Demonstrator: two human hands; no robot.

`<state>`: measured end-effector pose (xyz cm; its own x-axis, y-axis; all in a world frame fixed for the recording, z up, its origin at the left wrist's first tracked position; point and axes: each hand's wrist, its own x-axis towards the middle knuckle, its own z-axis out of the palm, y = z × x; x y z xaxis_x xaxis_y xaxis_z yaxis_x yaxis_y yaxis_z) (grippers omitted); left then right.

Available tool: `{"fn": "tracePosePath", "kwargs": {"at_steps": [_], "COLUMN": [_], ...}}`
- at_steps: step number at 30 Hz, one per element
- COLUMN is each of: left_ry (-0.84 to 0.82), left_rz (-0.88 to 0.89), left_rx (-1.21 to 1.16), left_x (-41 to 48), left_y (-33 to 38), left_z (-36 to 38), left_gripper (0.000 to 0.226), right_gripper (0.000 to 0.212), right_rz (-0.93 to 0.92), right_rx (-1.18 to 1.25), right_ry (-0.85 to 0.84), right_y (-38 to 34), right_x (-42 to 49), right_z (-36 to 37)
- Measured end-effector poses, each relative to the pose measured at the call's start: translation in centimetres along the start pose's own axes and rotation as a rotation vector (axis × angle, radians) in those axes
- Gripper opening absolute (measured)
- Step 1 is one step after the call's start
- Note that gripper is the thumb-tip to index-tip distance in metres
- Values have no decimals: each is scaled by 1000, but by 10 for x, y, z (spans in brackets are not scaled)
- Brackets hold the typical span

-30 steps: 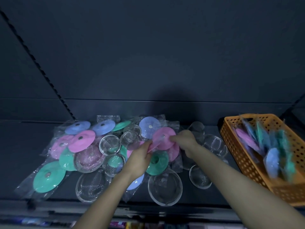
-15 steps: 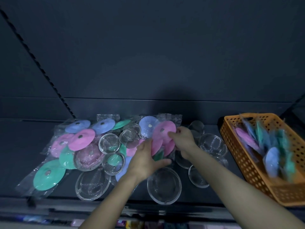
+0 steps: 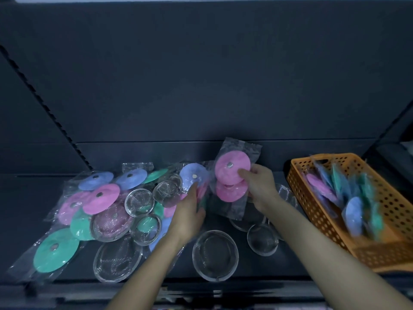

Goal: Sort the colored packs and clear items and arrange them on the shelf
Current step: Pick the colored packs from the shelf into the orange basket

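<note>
A person's two bare arms reach over a dark shelf strewn with goods. The right grip pinches two pink packs, each a round pink disc in a clear bag, one overlapping the other. The thumb lies across the upper disc's lower right edge and the fingers are behind the bags. The packs are lifted and tilted above the shelf, just right of the pile. The left grip lies on the pile's right edge, just left of the lifted packs, fingers pointing away from the person. Its fingertips are buried among overlapping bags under a blue pack, so whether it holds anything cannot be told. The pile mixes pink, blue and green discs with clear bowls of wire mesh, some stacked on packs, others on bare shelf near the front edge. More bowls lie partly hidden behind the right arm. At far right an orange basket, cut off by the frame edge, holds upright packs too blurred to count.
</note>
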<state>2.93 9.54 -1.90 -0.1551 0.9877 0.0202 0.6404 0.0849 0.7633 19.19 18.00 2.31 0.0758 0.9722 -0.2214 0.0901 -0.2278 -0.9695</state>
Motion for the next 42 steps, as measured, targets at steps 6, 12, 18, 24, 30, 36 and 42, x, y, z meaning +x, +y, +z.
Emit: {"fn": "tracePosePath", "kwargs": {"at_steps": [6, 12, 18, 24, 30, 36, 42], "left_ry": [117, 174, 237, 198, 136, 116, -15], "left_rz": [44, 114, 23, 25, 113, 155, 136], "left_rx": [-119, -188, -222, -360, -467, -579, -711], "left_x": [-2, 6, 13, 19, 25, 22, 18], "left_y": [16, 43, 62, 89, 131, 178, 208], "left_z": [-4, -6, 6, 23, 37, 58, 91], "left_gripper": [51, 52, 14, 14, 24, 27, 18], "right_gripper": [20, 29, 24, 25, 24, 13, 23], "right_rz": [-132, -186, -287, -417, -484, -525, -580], "right_rx": [-39, 47, 107, 42, 22, 69, 40], "right_ry": [66, 112, 121, 162, 254, 291, 444], "right_y": [-1, -4, -4, -6, -13, -17, -19], "right_x": [-21, -32, -37, -44, -48, -51, -58], "right_z": [-16, -28, -43, -60, -87, -117, -150]}}
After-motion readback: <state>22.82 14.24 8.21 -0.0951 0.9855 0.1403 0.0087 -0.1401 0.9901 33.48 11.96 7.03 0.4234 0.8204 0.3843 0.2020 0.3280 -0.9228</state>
